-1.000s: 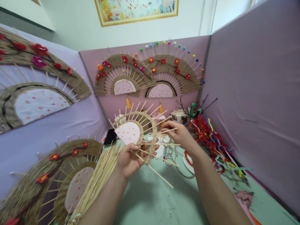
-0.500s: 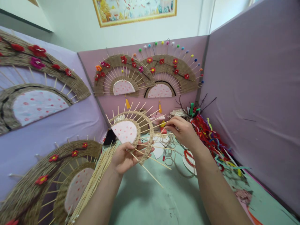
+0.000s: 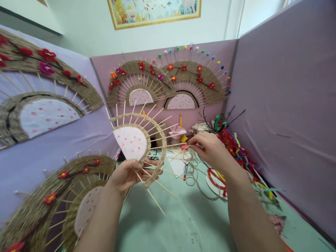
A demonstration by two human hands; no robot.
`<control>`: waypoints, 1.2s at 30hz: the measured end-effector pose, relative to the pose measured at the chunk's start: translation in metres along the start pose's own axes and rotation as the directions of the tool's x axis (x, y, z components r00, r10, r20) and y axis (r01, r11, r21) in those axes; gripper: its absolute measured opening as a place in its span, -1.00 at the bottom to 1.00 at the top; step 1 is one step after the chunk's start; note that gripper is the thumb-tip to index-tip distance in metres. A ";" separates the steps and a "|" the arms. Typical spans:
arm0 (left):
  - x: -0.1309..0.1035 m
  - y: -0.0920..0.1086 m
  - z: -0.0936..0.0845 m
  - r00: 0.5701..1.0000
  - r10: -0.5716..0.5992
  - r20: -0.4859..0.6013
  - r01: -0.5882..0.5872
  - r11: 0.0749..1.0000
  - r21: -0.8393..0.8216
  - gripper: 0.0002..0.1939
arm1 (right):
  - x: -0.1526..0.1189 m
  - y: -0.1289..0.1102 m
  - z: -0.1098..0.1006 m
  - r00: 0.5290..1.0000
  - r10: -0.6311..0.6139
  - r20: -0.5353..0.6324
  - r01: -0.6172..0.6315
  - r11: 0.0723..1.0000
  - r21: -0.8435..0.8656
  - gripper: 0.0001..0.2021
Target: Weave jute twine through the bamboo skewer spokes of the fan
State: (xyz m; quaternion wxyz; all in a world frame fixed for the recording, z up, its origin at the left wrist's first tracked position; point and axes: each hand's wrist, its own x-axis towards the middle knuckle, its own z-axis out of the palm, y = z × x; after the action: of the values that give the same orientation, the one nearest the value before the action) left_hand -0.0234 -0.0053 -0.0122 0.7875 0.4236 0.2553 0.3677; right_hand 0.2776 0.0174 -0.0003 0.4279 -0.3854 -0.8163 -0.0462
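The small fan [image 3: 148, 140] is a bit left of the middle of the frame, held up over the green table [image 3: 168, 227]. The left hand [image 3: 128, 173] grips its bottom end, thumb in front and fingers behind. That is likely so the fan leans steady and its long right edge is free for the other hand. The right hand [image 3: 210, 148] is in the middle right, just past the stick tips. Its thumb and fingertips pinch together, on what looks like string [image 3: 210, 198], though it is too thin there to be sure. The arm seems to reach out that way to pull the string tight.

The fan has a white half circle with pink dots, its flat side tilted to the lower left. One brown woven band hugs it, and another curves farther out. Thin pale sticks poke out like sun rays.

More string lies in loops right of the middle, likely put there to be close. A white plate [image 3: 210, 184] with red wire sits beside it. Big flower fans [image 3: 144, 65] hang on the board behind, perhaps to show.
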 end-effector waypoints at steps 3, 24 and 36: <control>-0.004 0.002 -0.003 1.000 -0.018 0.012 0.017 0.998 0.059 -0.74 | 0.000 0.002 0.000 0.999 -0.003 -0.033 0.002 1.000 -0.025 -0.91; 0.011 -0.018 0.011 0.978 -0.045 0.203 0.045 0.999 0.006 -0.75 | 0.010 -0.007 0.056 0.889 0.425 0.167 -0.398 0.542 0.740 -0.89; 0.016 -0.023 0.006 0.950 0.282 0.132 -0.235 0.929 -0.287 -0.86 | -0.001 0.006 0.050 0.825 0.122 0.552 -0.562 0.285 0.777 -0.74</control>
State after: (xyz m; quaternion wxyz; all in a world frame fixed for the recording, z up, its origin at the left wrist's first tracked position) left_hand -0.0013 -0.0045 -0.0302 0.8009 0.3734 0.0765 0.4618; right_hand 0.2488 0.0412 -0.0342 0.3955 -0.2503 -0.6594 0.5883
